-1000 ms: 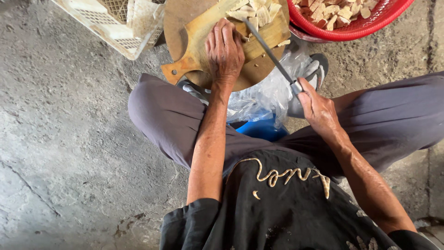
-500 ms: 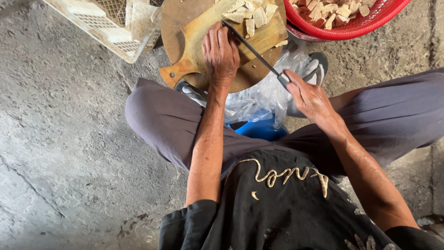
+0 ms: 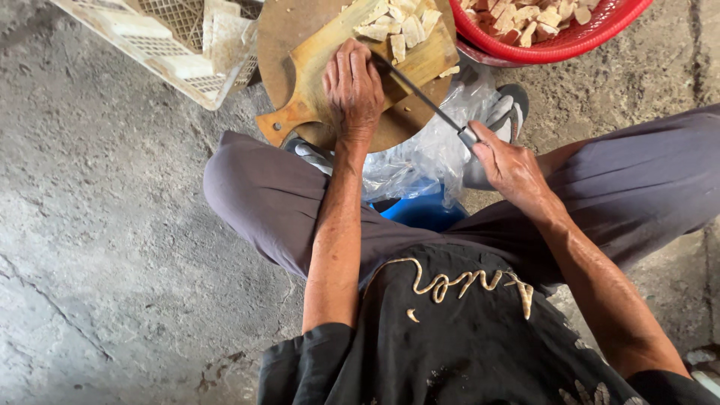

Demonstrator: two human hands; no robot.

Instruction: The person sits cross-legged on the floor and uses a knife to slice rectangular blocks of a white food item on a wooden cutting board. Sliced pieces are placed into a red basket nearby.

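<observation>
Left hand (image 3: 352,90) is laid palm-down on the wooden cutting board (image 3: 315,71), fingers pressed flat over whatever is being cut; the piece under it is hidden. Right hand (image 3: 510,165) is clenched around the handle of a long knife (image 3: 416,94), blade angled up-left with its tip just beside the left fingers. Pale cut chunks (image 3: 401,26) are piled on the board's far end, just above the left hand. The board is set on a round wooden block (image 3: 281,26). A red basket (image 3: 570,45) filled with similar chunks is seen at upper right, near the board. A white slatted crate (image 3: 161,45) is seen at upper left. A clear plastic bag (image 3: 427,154) and a blue container (image 3: 424,214) are seen between the knees, on the concrete floor (image 3: 97,247).
</observation>
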